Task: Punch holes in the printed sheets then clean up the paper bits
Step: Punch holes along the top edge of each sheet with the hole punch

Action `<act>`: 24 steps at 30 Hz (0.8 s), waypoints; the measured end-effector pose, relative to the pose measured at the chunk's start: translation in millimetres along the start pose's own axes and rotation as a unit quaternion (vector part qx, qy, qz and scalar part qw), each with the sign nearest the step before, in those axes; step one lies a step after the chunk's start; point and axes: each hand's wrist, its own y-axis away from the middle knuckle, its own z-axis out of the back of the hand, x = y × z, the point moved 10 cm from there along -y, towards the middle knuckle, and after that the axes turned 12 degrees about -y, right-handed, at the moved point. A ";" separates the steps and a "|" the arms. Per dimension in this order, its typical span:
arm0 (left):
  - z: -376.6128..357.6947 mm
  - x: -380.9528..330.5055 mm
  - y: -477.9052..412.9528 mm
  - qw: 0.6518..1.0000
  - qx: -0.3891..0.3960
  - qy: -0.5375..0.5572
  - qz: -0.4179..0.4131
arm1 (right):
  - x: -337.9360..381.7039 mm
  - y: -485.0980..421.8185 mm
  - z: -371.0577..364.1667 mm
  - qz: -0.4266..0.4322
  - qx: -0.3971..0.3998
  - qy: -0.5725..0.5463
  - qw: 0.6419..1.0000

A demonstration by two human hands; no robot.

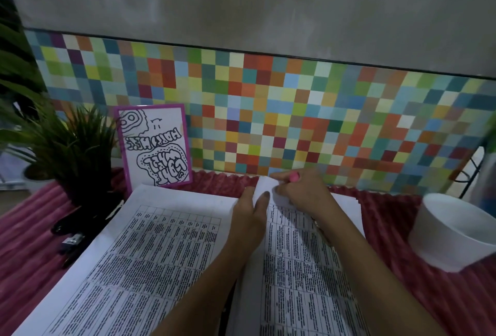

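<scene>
Nearest the camera, two spreads of white printed sheets [150, 255], dense with black tables, are laid on a pink ribbed fleece cloth [29, 241]. The left spread is angled aside, apparently so that the right one can be worked on. Both forearms are stretched over the sheets to their far edge. There a sheet's top margin is curled up and pinched by the left hand [251, 211], thumb on the near face, seemingly to keep the edge steady and lined up. The right hand [302, 190] is curled round a small pink object [294, 176] at that same edge; whether it is a punch or a pen cannot be told. No holes or paper bits can be made out, so the punching is judged to be barely begun.

A white round bowl [456, 231] is stood to the right, probably to receive the bits. A black tool [72, 231] is laid beside the sheets on the left, below a green spiky plant [75, 147]. Behind, a purple-framed drawing [154, 147] is leaned against a multicoloured tiled wall [295, 110].
</scene>
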 end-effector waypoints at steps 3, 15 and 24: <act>3.2 3.1 -0.4 1.000 -0.023 0.015 -0.006 | 2.4 4.1 -1.8 0.028 -0.015 0.001 1.000; 1.7 13.5 -1.2 0.999 -0.020 0.040 0.014 | 4.5 22.9 -3.2 0.109 -0.126 0.100 0.981; 5.3 -8.7 5.9 0.997 -0.041 -0.010 -0.068 | -1.5 9.8 -6.9 0.107 -0.073 0.087 0.988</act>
